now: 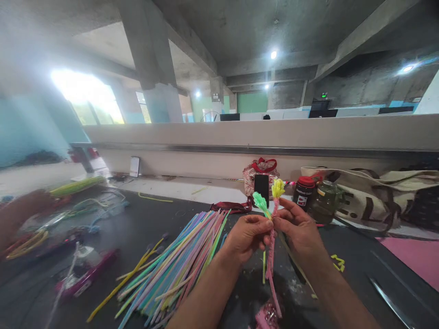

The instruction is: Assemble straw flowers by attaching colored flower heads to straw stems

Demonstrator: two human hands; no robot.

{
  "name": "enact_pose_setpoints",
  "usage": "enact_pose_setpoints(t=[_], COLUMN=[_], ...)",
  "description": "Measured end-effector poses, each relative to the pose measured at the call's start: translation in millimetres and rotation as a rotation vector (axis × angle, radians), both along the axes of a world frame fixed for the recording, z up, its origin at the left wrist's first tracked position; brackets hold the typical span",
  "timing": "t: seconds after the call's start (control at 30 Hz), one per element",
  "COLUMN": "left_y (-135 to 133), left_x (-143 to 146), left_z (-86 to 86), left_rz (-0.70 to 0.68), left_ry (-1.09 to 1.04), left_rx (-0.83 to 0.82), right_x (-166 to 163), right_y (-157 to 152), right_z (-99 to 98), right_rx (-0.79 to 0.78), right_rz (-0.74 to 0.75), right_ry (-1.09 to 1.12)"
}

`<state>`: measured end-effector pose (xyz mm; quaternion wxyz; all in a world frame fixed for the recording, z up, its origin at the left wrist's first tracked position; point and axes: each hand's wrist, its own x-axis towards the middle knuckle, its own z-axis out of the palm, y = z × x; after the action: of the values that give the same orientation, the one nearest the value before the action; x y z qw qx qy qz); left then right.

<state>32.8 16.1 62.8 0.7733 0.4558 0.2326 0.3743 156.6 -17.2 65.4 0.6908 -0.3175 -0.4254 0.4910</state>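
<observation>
In front of me, both my hands pinch a bundle of fuzzy pipe cleaners. My left hand (pixel 244 235) is closed on the pipe-cleaner piece with a looped green head (pixel 259 201), its tip leaning left. With thumb and fingers together, my right hand (pixel 299 227) grips the pink pipe-cleaner stem (pixel 270 258), topped by a looped yellow head (pixel 277 188). The two pieces meet at my fingertips, which hide the join. The pink stem hangs below my hands, tilted slightly. To the left of my left forearm lies a thick pile of pastel pipe cleaners (pixel 185 260).
Short yellow pieces (pixel 338 263) lie right of my right arm, near a pink sheet (pixel 416 258). Behind stand a phone (pixel 261 187), a red-lidded jar (pixel 304 192), a bottle (pixel 324 201) and a canvas bag (pixel 363 196). Blurred craft items fill the left side.
</observation>
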Motion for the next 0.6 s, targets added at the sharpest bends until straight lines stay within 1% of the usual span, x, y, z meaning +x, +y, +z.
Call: enact_pose_setpoints(t=[0.1,0.23,0.33,0.47,0.6], left_y=[-2,-4,-4,-5,-7], left_x=[1,1,0,-1,-6], left_z=[1.5,4.6,5.6,6.0,8.1], left_rz=[0.021,0.068,0.093,0.132,0.167], left_ry=[-0.012,-0.003,-0.007,0.003,0.061], left_rx=[-0.003,0.027,0.048,0.118,0.203], right_x=[-1,-4,-6,-7,-6], right_y=[-1,-2,-2,3,7], right_z=[1.9,3.1,1.4,-3.6,-7.5], right_rx=[0.015,0.023,0.033,0.022,0.012], right_rz=[-0.041,-0.007,-0.016,0.037,0.060], right_ry=[-0.019,-0.007,0.030,0.100,0.101])
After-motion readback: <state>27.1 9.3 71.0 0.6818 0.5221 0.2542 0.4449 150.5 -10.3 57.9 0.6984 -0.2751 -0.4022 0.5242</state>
